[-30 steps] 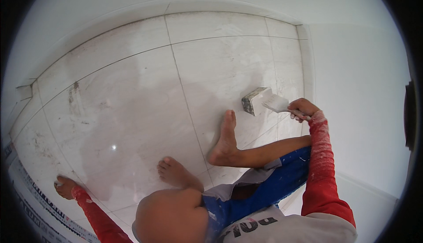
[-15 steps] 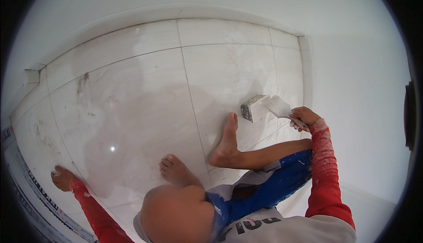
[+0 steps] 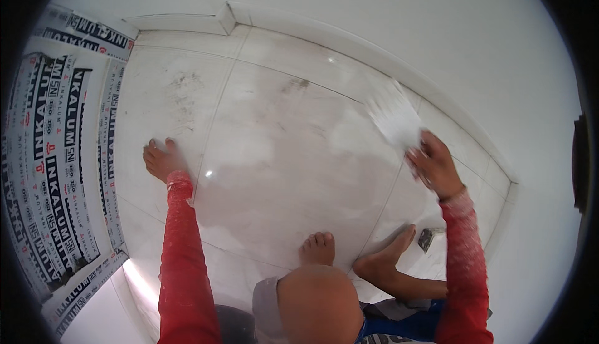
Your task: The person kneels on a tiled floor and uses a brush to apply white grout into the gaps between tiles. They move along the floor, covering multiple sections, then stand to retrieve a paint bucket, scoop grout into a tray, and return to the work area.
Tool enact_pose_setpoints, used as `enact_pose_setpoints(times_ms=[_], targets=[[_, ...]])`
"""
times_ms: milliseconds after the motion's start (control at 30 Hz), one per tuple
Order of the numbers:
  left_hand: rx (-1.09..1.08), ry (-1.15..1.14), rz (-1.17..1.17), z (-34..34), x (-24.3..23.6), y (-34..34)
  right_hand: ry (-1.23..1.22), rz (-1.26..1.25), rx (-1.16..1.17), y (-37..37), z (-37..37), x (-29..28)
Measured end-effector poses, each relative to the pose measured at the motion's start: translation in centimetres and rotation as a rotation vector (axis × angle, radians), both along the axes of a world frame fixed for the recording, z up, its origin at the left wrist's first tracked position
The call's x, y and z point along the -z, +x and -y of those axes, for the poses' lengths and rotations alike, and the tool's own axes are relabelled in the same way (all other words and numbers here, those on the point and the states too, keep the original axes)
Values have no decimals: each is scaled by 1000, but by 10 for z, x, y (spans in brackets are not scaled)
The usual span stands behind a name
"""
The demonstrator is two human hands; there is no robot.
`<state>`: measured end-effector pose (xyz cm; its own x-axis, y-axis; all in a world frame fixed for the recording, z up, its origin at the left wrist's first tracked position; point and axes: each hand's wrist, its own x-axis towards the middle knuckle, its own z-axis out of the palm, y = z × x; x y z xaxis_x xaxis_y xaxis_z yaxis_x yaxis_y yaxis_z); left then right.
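White glossy floor tiles (image 3: 281, 157) run up to a white skirting board (image 3: 374, 50), with printed cardboard sheets (image 3: 56, 157) laid along the left side. Left hand (image 3: 161, 160) is planted flat on the tile, fingers spread, holding nothing. Right hand (image 3: 433, 166) has its fingers wrapped around the handle of a pale brush or float (image 3: 393, 116), which is blurred against the tile near the skirting, so can't tell exactly which. It looks light and stiff, best held by the handle end. Bare feet (image 3: 349, 253) sit tucked below, and a small dark scraper-like bit (image 3: 427, 239) lies just beside the right forearm.
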<state>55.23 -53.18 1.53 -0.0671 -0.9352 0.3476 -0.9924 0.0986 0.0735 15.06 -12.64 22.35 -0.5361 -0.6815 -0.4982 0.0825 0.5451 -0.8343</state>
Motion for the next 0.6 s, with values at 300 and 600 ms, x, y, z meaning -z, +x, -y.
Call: enact_pose_setpoints(times_ms=[300, 600], targets=[[-56, 96, -9, -1, -14, -10, -153, -688, -72, 23, 265, 81], [-82, 155, -29, -1, -26, -18, -200, -819, -32, 61, 351, 98]])
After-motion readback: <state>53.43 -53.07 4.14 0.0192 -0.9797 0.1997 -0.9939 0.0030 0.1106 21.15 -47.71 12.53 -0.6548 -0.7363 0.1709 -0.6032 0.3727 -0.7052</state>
